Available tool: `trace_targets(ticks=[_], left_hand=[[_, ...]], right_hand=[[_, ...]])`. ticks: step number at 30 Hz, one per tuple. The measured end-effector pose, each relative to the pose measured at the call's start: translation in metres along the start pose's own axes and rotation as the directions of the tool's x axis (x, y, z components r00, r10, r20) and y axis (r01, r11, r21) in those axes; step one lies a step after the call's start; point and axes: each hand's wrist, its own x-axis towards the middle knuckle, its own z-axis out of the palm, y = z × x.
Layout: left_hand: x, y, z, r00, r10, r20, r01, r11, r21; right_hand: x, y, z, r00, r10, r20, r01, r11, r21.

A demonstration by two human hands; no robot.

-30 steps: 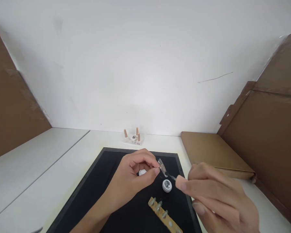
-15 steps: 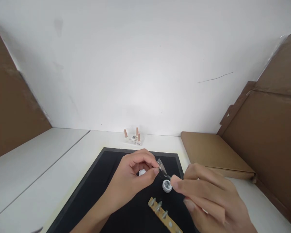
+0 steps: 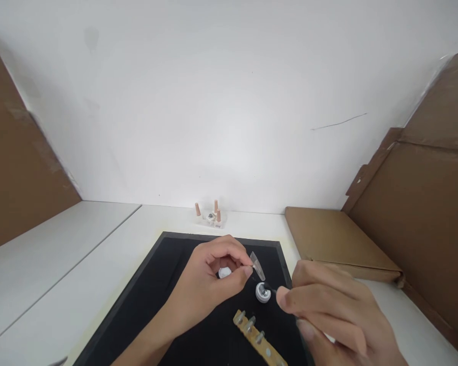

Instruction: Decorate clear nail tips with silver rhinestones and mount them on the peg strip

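Brush [image 3: 270, 288] pinched by the right hand [image 3: 339, 310] has shifted from the clear tip [image 3: 258, 267] the left hand [image 3: 213, 279] pinches, to the jar [image 3: 262, 297] between their fingertips, perhaps touching inside.

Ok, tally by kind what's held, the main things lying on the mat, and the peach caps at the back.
Clear curved piece: 1
Dark-tipped tool: 1
White pot: 1
Part-hidden white item: 1
Tan strip: 1
Peach caps: 3
Total: 8

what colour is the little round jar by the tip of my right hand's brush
The jar is white outside with silvery contents, seen in the head view.
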Motion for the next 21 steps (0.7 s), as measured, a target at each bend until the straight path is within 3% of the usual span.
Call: trace_targets(ticks=[5, 12, 17, 21], left_hand=[[-0.0017, -0.0012, -0.0004, 1.0, -0.004, 0.0, 0.004, 1.0, 0.002], [-0.0006, 0.0018, 0.0011, 1.0, -0.014, 0.001, 0.014, 1.0, 0.017], [-0.0017, 0.0006, 0.0004, 1.0, -0.018, -0.001, 0.018, 1.0, 0.018], [-0.0024, 0.0014, 0.0007, 1.0, -0.018, -0.008, 0.018, 1.0, 0.024]], right_hand=[[-0.0005, 0.0028, -0.001, 0.998, -0.056, 0.0, 0.056, 0.998, 0.026], [0.0011, 0.0055, -0.0064, 0.988, -0.068, 0.141, 0.064, 0.997, 0.037], [0.0006, 0.0038, -0.0004, 0.999, -0.04, 0.017, 0.04, 0.999, 0.022], [0.0027, 0.0036, -0.0004, 0.996, -0.08, 0.037, 0.079, 0.997, 0.022]])
